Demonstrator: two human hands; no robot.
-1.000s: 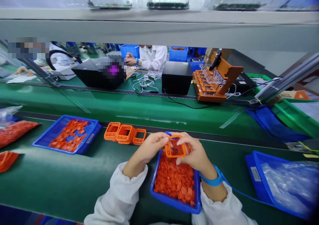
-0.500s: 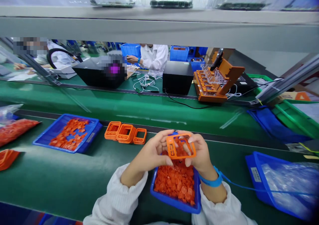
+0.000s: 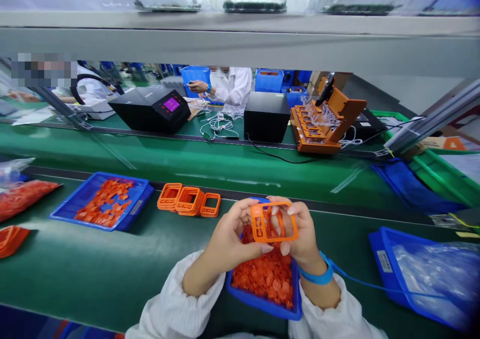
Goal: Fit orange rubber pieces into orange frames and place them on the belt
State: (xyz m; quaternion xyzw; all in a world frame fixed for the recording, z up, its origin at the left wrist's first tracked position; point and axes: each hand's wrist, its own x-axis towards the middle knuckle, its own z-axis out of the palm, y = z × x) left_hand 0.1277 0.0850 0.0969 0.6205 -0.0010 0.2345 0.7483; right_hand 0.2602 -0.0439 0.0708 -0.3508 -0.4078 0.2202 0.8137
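Note:
An orange rectangular plastic frame (image 3: 258, 224) with a large window and small cutouts is held between both hands. My left hand (image 3: 230, 239) grips its left side, fingers behind and thumb below. My right hand (image 3: 304, 234), with a blue band on the wrist, closes on its right side. Through the window, right-hand fingers and a bit of orange show; whether that is a separate piece I cannot tell. Directly beneath the hands, a blue tray (image 3: 258, 306) holds a heap of small orange pieces (image 3: 262, 276).
Stacked orange frames (image 3: 189, 200) stand left of my hands. Farther left are another blue tray (image 3: 137, 206) of orange pieces and a bag (image 3: 26, 196) of them. A blue bin (image 3: 390, 264) with clear plastic bags is at right. Co-workers (image 3: 234, 86) sit beyond the green bench.
The frame has tilted slightly and shifted a little downward in my hands. My left hand has moved slightly, its thumb now farther right under the frame.

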